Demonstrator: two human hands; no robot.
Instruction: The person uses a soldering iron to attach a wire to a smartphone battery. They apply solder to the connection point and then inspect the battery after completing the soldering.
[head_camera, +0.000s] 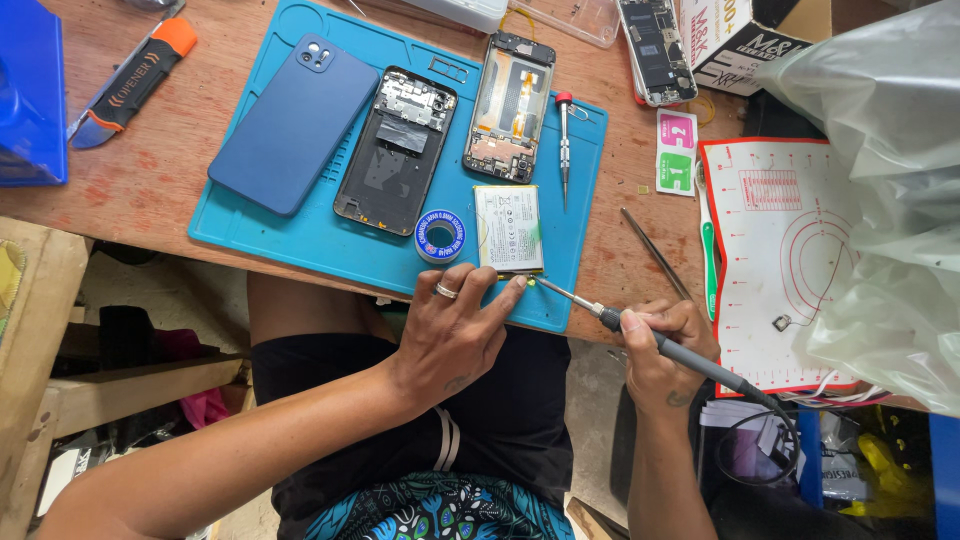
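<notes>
Head view shows our left hand (447, 335) lying flat-ish at the near edge of the blue mat (250, 235), its fingers spread a little and the forefinger tip pressed down just at the near short end of the battery (509, 227); it pins rather than grips. Our right hand (662, 345) has its fingers wrapped tight round the grip of the soldering iron (640, 335), whose metal tip runs up and left to meet that same near end of the battery, right beside our left fingertip. We see the battery's long axis run away from us, so its near end is the one both hands reach, the left hand being nearer. A roll of solder wire (440, 236) sits touching-close on the battery's left, and a screwdriver (564, 145) lies just beyond its far right corner. Farther off rest two open phone frames (395, 150) and a blue phone back (293, 122). Tweezers (655, 252) lie on bare table to the right, where room is freest.
</notes>
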